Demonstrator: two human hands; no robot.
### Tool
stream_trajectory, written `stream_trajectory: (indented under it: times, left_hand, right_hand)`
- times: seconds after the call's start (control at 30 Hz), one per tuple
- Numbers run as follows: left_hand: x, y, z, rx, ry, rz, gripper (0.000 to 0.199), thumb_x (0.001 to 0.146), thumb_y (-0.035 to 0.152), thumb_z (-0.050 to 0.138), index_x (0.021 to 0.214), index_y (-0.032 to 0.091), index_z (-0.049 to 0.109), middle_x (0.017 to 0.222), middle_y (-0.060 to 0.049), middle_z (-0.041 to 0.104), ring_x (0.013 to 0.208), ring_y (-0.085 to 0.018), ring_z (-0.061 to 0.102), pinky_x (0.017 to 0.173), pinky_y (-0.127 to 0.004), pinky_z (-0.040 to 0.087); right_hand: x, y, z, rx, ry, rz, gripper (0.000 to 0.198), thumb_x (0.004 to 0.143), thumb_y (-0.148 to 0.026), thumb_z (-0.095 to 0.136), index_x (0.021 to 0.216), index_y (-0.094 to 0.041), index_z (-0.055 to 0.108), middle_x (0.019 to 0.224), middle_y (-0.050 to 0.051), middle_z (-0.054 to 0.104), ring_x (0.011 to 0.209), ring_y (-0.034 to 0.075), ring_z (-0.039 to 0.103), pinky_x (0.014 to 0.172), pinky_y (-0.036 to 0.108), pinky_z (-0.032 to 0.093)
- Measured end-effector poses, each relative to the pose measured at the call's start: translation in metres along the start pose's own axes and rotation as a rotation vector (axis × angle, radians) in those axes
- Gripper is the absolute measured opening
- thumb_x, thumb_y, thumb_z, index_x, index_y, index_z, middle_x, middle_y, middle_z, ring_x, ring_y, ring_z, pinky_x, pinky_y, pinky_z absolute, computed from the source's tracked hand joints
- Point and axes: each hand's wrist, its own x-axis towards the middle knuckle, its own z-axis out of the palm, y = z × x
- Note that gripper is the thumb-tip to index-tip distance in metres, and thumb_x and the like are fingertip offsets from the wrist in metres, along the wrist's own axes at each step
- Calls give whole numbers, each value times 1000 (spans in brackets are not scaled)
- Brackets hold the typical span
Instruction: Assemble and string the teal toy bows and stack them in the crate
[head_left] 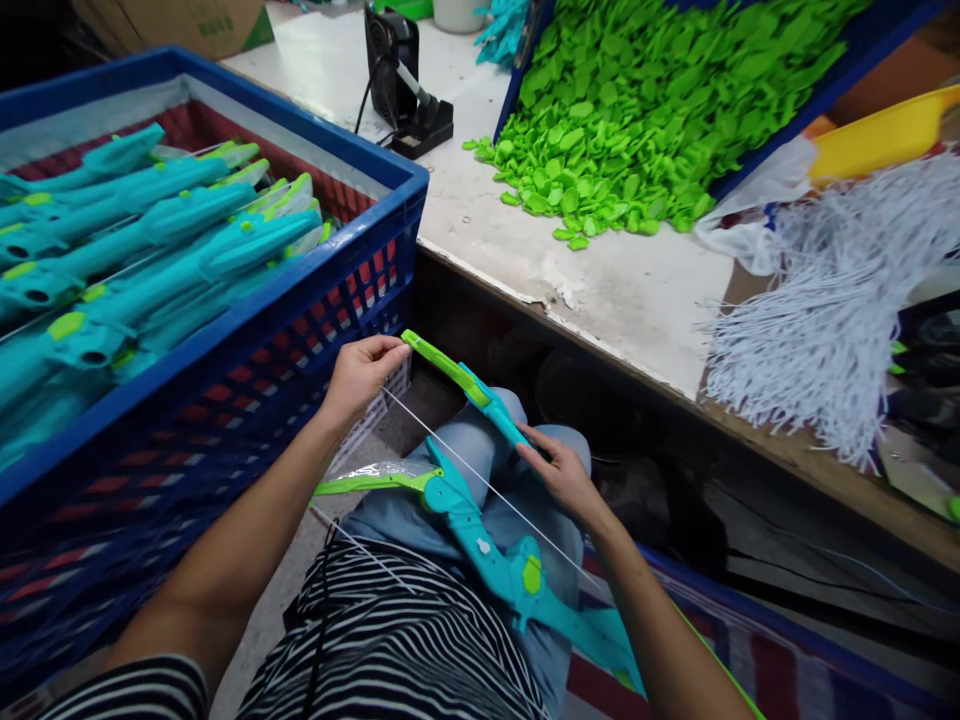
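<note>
My left hand [363,375] pinches the green tip of a toy bow, next to its white string. My right hand [561,470] is closed around the teal body of this toy bow [480,392], over my knees. The string [480,478] runs slantwise from near my left fingers toward my right forearm, which hides part of the bow. A second toy bow [480,540], teal with green limbs and a green oval piece, lies across my lap below the string. Clear plastic film shows along its green limb [375,482].
At left stands a blue crate [300,130] filled with teal bows [150,240]. The worktable [480,215] carries a heap of green pieces [637,120], a soldering iron in its stand [424,120], a small black fan [391,60], a bundle of white strings [832,290] and a yellow scoop [877,140].
</note>
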Motion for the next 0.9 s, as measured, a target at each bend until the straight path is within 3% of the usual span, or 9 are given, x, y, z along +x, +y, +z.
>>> stream_trajectory:
  times: [0.2,0.4,0.5,0.6,0.73,0.9]
  left_hand:
    - [-1,1,6,-136,-119,-24,40,65,38,77,95,16,60,45,8,46,41,-7,39,42,-18,25]
    - [-3,5,9,-136,-174,-45,42,64,43,77,89,14,62,45,7,47,39,-6,36,42,-20,24]
    - [-9,2,13,-62,-206,-11,38,68,43,74,90,14,63,46,7,47,42,-7,39,45,-21,28]
    - [-14,-5,16,20,-188,8,35,69,43,72,90,15,63,46,7,47,44,-8,40,47,-21,29]
    - [-16,-9,14,47,-171,5,35,71,43,69,91,15,64,47,7,48,45,-8,41,48,-22,31]
    - [-16,-8,12,65,-187,10,31,73,40,68,92,15,64,46,7,47,44,-9,42,50,-22,33]
  right_hand:
    - [-3,-3,2,-32,19,-38,50,85,-50,52,123,-19,61,108,9,69,97,26,61,87,40,48]
    - [-4,-11,-3,-201,37,-117,47,89,-48,47,121,-18,62,96,10,68,92,26,60,83,40,50]
    - [12,-40,-8,-306,182,-259,42,90,-47,47,114,-18,66,100,12,65,96,26,58,86,41,48]
    - [40,-86,-5,-232,262,-444,36,93,-41,45,113,-19,65,102,10,64,98,22,57,88,37,47]
    - [73,-136,11,-51,206,-601,28,93,-34,47,109,-20,65,95,6,67,91,18,61,84,32,48]
    - [82,-146,22,51,125,-663,21,92,-31,49,89,-19,66,86,4,68,82,16,62,79,29,48]
